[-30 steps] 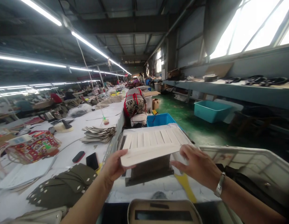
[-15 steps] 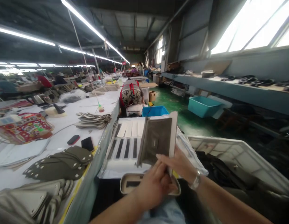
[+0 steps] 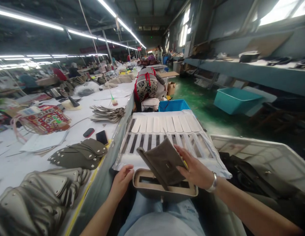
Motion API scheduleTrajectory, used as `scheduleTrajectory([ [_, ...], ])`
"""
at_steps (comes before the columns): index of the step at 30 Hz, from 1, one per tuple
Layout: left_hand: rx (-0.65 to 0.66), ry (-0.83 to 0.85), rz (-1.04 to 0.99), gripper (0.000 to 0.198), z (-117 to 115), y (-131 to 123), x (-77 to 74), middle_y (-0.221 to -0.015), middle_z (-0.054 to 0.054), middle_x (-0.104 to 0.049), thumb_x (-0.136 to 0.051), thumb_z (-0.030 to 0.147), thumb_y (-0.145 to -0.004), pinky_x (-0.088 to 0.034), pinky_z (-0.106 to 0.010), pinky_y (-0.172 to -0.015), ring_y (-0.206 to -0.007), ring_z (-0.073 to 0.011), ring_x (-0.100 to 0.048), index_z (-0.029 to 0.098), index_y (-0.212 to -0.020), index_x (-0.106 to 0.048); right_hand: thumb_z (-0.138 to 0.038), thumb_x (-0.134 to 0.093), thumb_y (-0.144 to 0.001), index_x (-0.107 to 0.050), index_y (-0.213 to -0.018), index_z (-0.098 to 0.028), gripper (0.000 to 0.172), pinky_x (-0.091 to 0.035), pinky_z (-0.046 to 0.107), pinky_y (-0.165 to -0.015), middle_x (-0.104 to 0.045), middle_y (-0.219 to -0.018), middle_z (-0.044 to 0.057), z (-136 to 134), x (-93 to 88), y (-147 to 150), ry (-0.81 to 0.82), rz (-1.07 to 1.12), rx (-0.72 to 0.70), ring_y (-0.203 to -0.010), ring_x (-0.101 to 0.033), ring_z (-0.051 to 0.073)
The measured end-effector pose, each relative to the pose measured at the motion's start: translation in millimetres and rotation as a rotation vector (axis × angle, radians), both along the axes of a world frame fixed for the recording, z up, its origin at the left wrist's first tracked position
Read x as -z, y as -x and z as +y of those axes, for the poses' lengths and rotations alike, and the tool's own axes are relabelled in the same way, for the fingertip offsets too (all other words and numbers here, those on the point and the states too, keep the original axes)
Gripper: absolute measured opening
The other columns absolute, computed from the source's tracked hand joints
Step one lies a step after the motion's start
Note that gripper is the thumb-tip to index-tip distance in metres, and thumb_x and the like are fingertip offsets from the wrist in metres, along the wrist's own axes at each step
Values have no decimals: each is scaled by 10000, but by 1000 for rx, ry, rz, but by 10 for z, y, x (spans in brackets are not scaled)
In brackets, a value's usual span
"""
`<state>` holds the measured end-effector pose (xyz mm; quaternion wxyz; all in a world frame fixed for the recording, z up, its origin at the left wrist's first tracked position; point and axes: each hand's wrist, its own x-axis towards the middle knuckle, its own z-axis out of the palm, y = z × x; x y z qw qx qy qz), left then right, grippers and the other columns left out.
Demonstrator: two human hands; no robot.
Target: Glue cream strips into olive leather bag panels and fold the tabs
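Note:
My right hand (image 3: 195, 168) grips a grey-brown leather panel (image 3: 163, 162) and holds it tilted over a beige frame-like mould (image 3: 164, 191) that rests on my lap. Fingers of my left hand (image 3: 121, 182) curl on the left end of that mould. Just beyond lies a white board (image 3: 167, 137) with rows of pale and dark strips laid on it.
A long white worktable (image 3: 76, 131) runs along the left, with stacks of olive leather pieces (image 3: 77, 154), grey panels (image 3: 39, 193), a phone (image 3: 101, 137) and a patterned bag (image 3: 45, 119). A seated person (image 3: 147, 87) works ahead. A white crate (image 3: 263, 160) stands at my right, and blue bins (image 3: 234, 100) sit on the green floor.
The white board went from my hands to lying flat ahead. The leather panel moved down to the mould on my lap. My left hand shifted to the mould's left end.

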<state>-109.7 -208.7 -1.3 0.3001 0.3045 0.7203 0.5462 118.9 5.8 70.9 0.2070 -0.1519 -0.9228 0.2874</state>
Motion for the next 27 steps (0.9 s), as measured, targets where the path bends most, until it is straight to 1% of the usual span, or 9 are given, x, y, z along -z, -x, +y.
scheduleTrajectory([
  [2, -6, -48, -15, 390, -32, -70, 67, -955, -64, -627, -528, 457, -797, -460, -337, -821, -930, -213, -586, 162, -1051, -545, -141, -482, -764, -143, -1407, -225, 732, -328, 440, -1051, -348, -1367, 101, -1, 19, -26, -112, -22, 21, -1252, -354, 243],
  [5, -15, -99, 65, 393, -24, -103, 47, -1137, -87, -571, -575, 412, -779, -403, -368, -932, -1090, -234, -517, 183, -1095, -533, -141, -484, -769, -124, -1414, -206, 741, -318, 436, -1059, -345, -1355, 115, 49, 15, -100, -232, -34, 42, -1256, -338, 250],
  [11, 140, -179, 333, 760, 336, -78, -316, -1368, -99, -391, -715, 323, -665, -293, -424, -1037, -1272, -257, -341, 240, -1316, -332, -187, -479, -804, -105, -1416, -218, 719, -346, 431, -1043, -346, -1348, 114, 136, 142, -123, -263, 20, 104, -1254, -342, 252],
  [13, 272, -168, 352, 743, 532, -68, -466, -1301, -94, -471, -734, 308, -639, -352, -400, -995, -1206, -254, -426, 225, -1288, -382, -178, -478, -795, -85, -1419, -225, 739, -342, 446, -1043, -336, -1355, 112, 142, 186, -98, -262, 20, 114, -1266, -321, 264],
  [15, 416, -120, 327, 503, 698, -57, -582, -1063, -68, -621, -696, 310, -679, -455, -340, -854, -978, -215, -578, 190, -1137, -527, -161, -479, -779, -71, -1421, -229, 763, -341, 467, -1037, -330, -1357, 114, 143, 204, -89, -272, 22, 120, -1264, -315, 280],
  [17, 501, -75, 325, 233, 795, -52, -651, -786, -30, -647, -634, 322, -734, -482, -278, -689, -727, -163, -601, 162, -905, -621, -150, -480, -767, -68, -1422, -229, 777, -355, 477, -1023, -337, -1347, 120, 146, 200, -107, -294, 41, 132, -1246, -335, 291],
  [19, 501, -89, 336, 166, 816, -60, -676, -670, -12, -607, -609, 318, -751, -463, -250, -631, -642, -136, -564, 153, -753, -627, -142, -474, -766, -71, -1421, -219, 773, -370, 470, -1011, -346, -1335, 129, 150, 199, -143, -315, 59, 138, -1229, -354, 290],
  [25, 477, -122, 57, 222, 759, -198, -570, -712, -2, -608, -665, 297, -687, -447, -227, -601, -633, -118, -550, 148, -838, -598, -173, -485, -747, -77, -1421, -161, 789, -355, 497, -1000, -359, -1306, 167, 162, 319, -235, -391, 21, 75, -1222, -339, 315],
  [27, 434, -76, 139, 188, 757, -245, -516, -682, -2, -603, -664, 292, -682, -449, -243, -616, -633, -128, -552, 151, -788, -602, -230, -509, -746, -75, -1422, -144, 807, -350, 512, -984, -370, -1297, 181, 146, 330, -275, -436, -2, 31, -1209, -347, 330],
])
